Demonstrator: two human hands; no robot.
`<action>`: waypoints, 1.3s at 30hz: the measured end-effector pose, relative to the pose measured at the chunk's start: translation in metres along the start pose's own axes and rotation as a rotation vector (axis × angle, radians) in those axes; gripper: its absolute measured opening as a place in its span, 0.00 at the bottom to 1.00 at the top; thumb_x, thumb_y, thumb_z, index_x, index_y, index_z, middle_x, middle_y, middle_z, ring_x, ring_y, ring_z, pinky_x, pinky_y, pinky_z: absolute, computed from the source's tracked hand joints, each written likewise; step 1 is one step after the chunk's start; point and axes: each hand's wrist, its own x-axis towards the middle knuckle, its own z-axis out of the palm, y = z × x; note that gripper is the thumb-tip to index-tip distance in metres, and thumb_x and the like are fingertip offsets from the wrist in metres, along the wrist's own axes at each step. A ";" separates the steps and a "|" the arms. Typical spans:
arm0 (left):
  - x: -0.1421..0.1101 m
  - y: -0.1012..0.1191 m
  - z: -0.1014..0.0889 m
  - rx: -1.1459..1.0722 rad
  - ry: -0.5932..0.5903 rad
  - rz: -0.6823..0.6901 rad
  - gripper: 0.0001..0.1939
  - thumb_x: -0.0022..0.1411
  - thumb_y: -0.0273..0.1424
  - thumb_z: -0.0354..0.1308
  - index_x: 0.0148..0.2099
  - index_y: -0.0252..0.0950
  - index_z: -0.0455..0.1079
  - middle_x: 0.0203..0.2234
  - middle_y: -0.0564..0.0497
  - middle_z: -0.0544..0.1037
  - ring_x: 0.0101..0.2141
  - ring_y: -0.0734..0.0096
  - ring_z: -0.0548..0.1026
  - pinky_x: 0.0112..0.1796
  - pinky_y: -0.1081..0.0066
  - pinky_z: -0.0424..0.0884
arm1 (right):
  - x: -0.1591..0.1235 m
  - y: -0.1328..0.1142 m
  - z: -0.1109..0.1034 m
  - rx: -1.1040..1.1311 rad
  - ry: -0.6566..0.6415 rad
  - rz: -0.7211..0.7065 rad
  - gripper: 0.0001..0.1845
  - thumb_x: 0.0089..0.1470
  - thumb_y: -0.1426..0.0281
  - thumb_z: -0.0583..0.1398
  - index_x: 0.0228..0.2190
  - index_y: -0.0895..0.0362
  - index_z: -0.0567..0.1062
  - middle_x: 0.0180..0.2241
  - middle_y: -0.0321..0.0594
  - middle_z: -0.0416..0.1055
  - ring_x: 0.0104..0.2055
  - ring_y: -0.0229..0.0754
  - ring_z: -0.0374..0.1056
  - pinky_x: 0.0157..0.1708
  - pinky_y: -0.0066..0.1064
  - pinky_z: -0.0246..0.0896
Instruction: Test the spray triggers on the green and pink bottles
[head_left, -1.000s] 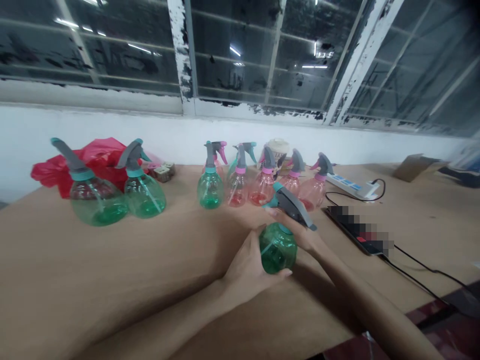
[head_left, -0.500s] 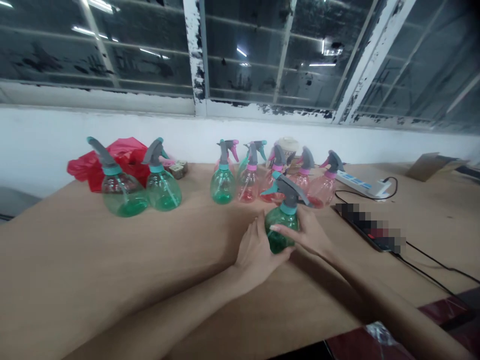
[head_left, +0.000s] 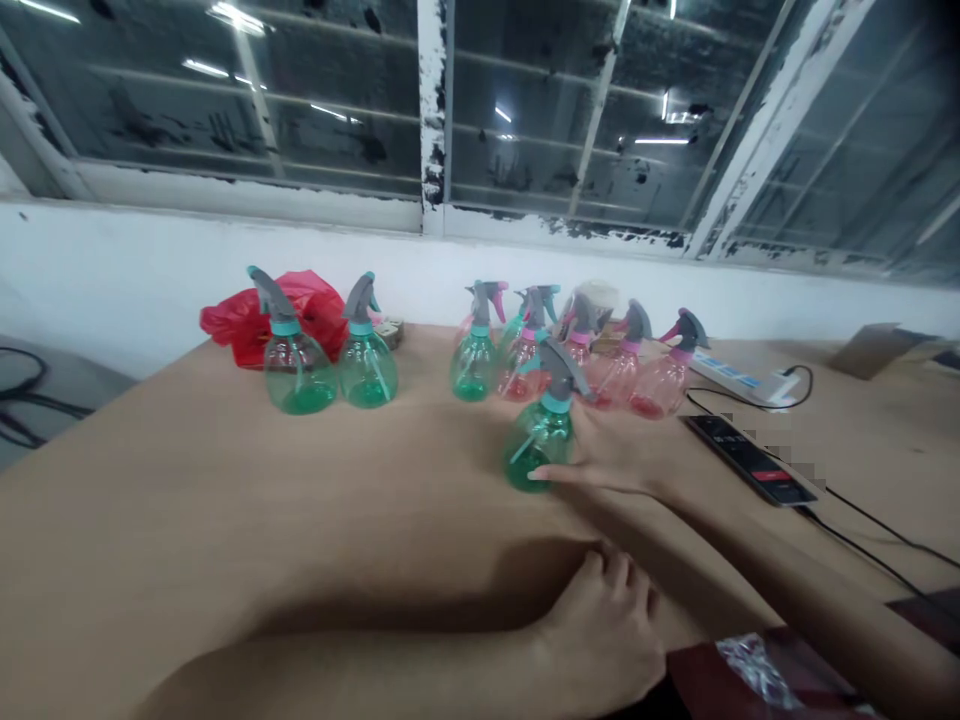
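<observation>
A round green spray bottle [head_left: 534, 440] with a grey-and-teal trigger head stands on the wooden table, tilted slightly in view, with green liquid low inside. My right hand [head_left: 604, 462] is wrapped around its right side, thumb across the front, other fingers hidden behind. Closer to me, my left hand [head_left: 611, 615] is curled into a fist over the table's near edge, apart from the bottle, with nothing seen in it. Two green spray bottles [head_left: 369, 372] stand at the left. Behind the held bottle is a row of pink spray bottles [head_left: 658, 385] and another green spray bottle [head_left: 472, 368].
A red plastic bag [head_left: 311, 300] lies behind the left bottles. At right are a phone [head_left: 750, 460] with a cable, a white power strip [head_left: 739, 380] and a cardboard box [head_left: 870, 348]. A wall with windows [head_left: 300, 100] rises behind the table [head_left: 337, 530].
My left hand has let go of the green spray bottle and drawn back toward the near edge, curling up. My right hand stays on the bottle. The view has swung a little left.
</observation>
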 end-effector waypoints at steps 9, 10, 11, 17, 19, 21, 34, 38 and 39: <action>0.006 -0.042 0.007 -0.395 -0.006 -0.106 0.17 0.63 0.38 0.51 0.43 0.29 0.71 0.41 0.43 0.76 0.46 0.60 0.72 0.50 0.64 0.66 | 0.079 -0.064 0.046 0.256 0.041 0.004 0.45 0.41 0.39 0.57 0.48 0.61 0.60 0.44 0.56 0.71 0.42 0.61 0.71 0.36 0.47 0.66; 0.007 -0.047 0.008 -0.420 -0.012 -0.134 0.16 0.63 0.37 0.51 0.42 0.29 0.71 0.39 0.44 0.77 0.45 0.60 0.72 0.49 0.64 0.66 | 0.089 -0.069 0.048 0.240 0.038 0.022 0.44 0.42 0.39 0.56 0.48 0.61 0.60 0.43 0.58 0.71 0.41 0.62 0.71 0.36 0.48 0.66; 0.008 -0.052 0.009 -0.435 -0.018 -0.162 0.15 0.63 0.36 0.51 0.41 0.30 0.71 0.37 0.45 0.77 0.43 0.60 0.73 0.48 0.63 0.67 | 0.098 -0.073 0.049 0.222 0.035 0.034 0.44 0.43 0.39 0.55 0.48 0.62 0.60 0.44 0.60 0.70 0.42 0.63 0.71 0.36 0.49 0.66; 0.009 -0.069 0.011 -0.444 -0.023 -0.247 0.11 0.60 0.32 0.52 0.35 0.30 0.72 0.35 0.44 0.77 0.40 0.61 0.74 0.43 0.65 0.70 | 0.136 -0.087 0.051 0.187 0.045 0.062 0.44 0.46 0.40 0.55 0.50 0.64 0.59 0.47 0.63 0.69 0.45 0.63 0.70 0.40 0.47 0.65; 0.009 -0.071 0.012 -0.441 -0.021 -0.253 0.10 0.59 0.32 0.53 0.35 0.30 0.72 0.34 0.44 0.77 0.40 0.61 0.74 0.43 0.66 0.70 | 0.142 -0.090 0.051 0.192 0.045 0.079 0.45 0.45 0.41 0.56 0.51 0.65 0.58 0.47 0.64 0.69 0.45 0.64 0.70 0.40 0.47 0.65; 0.010 -0.072 0.014 -0.437 -0.021 -0.259 0.11 0.59 0.32 0.53 0.36 0.29 0.72 0.34 0.44 0.77 0.40 0.60 0.74 0.44 0.65 0.70 | 0.147 -0.092 0.051 0.197 0.043 0.105 0.47 0.44 0.41 0.57 0.52 0.66 0.57 0.47 0.65 0.69 0.45 0.64 0.70 0.40 0.48 0.65; 0.013 -0.073 0.018 -0.461 -0.034 -0.251 0.11 0.61 0.31 0.51 0.38 0.29 0.71 0.36 0.43 0.77 0.42 0.61 0.73 0.46 0.65 0.69 | 0.169 -0.089 0.057 0.306 0.059 0.110 0.54 0.44 0.47 0.63 0.59 0.67 0.48 0.52 0.64 0.65 0.50 0.64 0.67 0.44 0.47 0.64; 0.013 -0.073 0.020 -0.459 -0.039 -0.243 0.12 0.62 0.32 0.51 0.40 0.28 0.70 0.38 0.43 0.76 0.43 0.60 0.72 0.47 0.64 0.68 | 0.174 -0.093 0.058 0.328 0.073 0.113 0.56 0.45 0.50 0.63 0.61 0.68 0.44 0.55 0.67 0.60 0.53 0.65 0.64 0.47 0.48 0.62; 0.013 -0.073 0.020 -0.459 -0.042 -0.242 0.12 0.62 0.32 0.51 0.40 0.28 0.70 0.38 0.43 0.77 0.43 0.60 0.72 0.47 0.63 0.68 | 0.176 -0.093 0.059 0.332 0.076 0.117 0.56 0.45 0.51 0.63 0.61 0.68 0.43 0.56 0.68 0.59 0.54 0.65 0.63 0.48 0.48 0.62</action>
